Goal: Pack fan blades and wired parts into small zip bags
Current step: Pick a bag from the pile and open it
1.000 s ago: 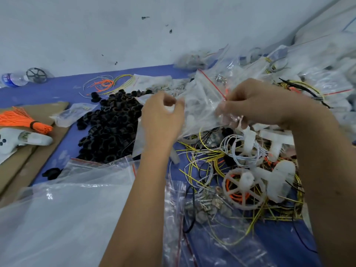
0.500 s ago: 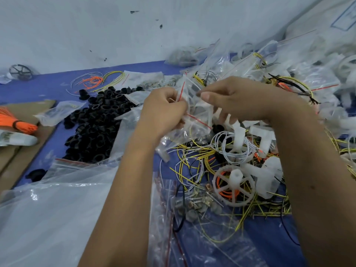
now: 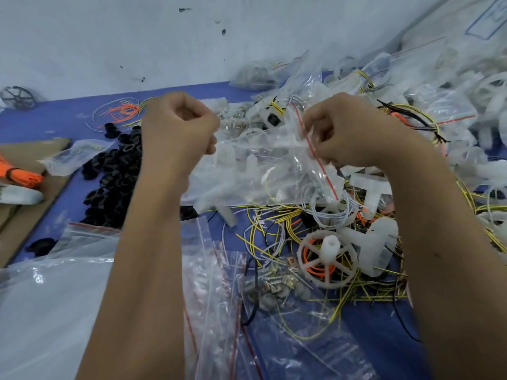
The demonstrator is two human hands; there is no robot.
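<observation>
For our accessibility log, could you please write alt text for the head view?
Two hands, left hand and right hand, hold a clear zip bag of white parts above a blue table littered with yellow wires, black rings and empty bags.

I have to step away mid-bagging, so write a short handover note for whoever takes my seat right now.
Left hand grips the closed end of the clear red-striped zip bag; right hand pinches its mouth by the red stripe. White plastic parts and a yellow wire are already inside. Seal state unclear. Left: loose yellow and white wires, the white spoked plastic wheel, and empty clear zip bags on the blue mat.
</observation>
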